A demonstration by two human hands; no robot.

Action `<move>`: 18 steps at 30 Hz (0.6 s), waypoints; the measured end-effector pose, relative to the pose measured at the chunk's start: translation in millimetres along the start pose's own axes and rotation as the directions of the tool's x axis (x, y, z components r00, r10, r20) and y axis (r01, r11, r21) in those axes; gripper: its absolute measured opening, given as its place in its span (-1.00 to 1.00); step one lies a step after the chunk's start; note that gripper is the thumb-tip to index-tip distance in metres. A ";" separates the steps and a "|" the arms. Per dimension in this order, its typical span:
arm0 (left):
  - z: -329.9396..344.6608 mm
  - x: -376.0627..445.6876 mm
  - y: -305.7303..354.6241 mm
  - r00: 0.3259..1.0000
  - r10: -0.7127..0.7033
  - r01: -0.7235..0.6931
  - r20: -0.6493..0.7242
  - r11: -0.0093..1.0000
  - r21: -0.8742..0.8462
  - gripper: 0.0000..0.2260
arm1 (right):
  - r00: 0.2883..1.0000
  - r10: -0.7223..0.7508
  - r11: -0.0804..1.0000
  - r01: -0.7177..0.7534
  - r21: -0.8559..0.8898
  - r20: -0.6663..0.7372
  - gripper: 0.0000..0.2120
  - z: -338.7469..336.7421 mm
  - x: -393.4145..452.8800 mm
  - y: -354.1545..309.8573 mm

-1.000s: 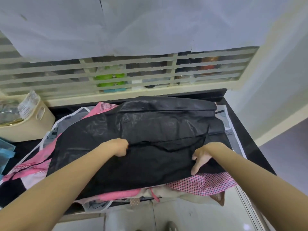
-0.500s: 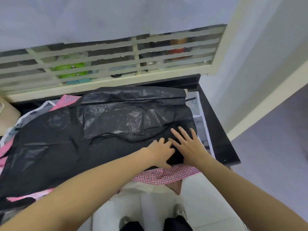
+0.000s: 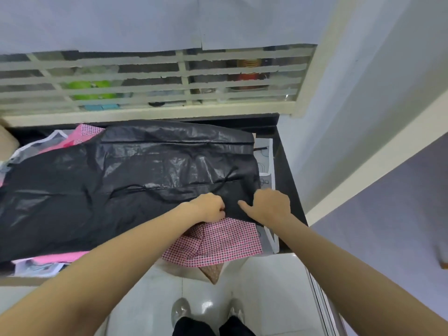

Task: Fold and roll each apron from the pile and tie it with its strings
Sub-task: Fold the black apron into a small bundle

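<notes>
A shiny black apron lies folded and spread across the top of the pile, its thin black string looping over the middle. My left hand grips the apron's near right edge with curled fingers. Just to its right, my right hand holds the apron's right corner, fingers curled under, thumb pointing left over the fabric. A pink checked apron sticks out from beneath and hangs over the counter's front edge.
More pink and white aprons lie under the black one on the dark counter. A slatted cream grille stands behind. A beige basket peeks in at far left. White floor tiles and my feet show below.
Both hands moved from mid-apron to its right end. They lay flat with spread fingers half a second ago; now their fingers curl round the near right edge. The camera turned right.
</notes>
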State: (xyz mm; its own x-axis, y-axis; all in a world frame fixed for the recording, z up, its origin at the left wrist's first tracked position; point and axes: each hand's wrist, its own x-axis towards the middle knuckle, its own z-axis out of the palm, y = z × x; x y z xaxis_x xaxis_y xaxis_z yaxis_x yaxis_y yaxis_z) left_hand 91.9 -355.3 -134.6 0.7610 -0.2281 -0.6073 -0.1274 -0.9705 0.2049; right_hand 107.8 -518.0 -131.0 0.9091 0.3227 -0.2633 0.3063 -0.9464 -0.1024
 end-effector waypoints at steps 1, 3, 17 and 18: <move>-8.4 2.2 -4.6 1.000 -0.020 0.021 0.011 0.996 -0.085 -0.75 | 1.000 -0.009 1.000 0.009 -0.011 0.002 -0.53 -0.9 0.8 -3.1; -21.0 6.0 -15.6 0.997 -0.058 0.070 0.058 0.967 -0.246 -0.80 | 1.000 -0.026 1.000 0.026 -0.018 0.001 -0.54 -3.1 3.7 -5.4; -23.4 0.3 -12.0 0.999 -0.049 0.051 0.011 0.950 -0.309 -0.79 | 0.995 0.045 0.927 -0.009 0.375 -0.088 -0.63 -41.0 32.6 -9.2; -24.3 0.3 -13.1 0.998 -0.058 0.054 -0.004 0.947 -0.316 -0.78 | 1.000 0.005 0.923 0.006 0.386 -0.027 -0.58 -39.4 32.0 -11.4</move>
State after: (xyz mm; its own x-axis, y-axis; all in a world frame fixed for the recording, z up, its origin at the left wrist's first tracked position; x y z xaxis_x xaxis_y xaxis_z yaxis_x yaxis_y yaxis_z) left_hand 109.3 -340.8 -118.8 0.7699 -0.1708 -0.6149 0.1216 -0.9066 0.4040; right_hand 144.5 -497.4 -100.4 0.9179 0.3180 -0.2374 0.1796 -0.8663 -0.4661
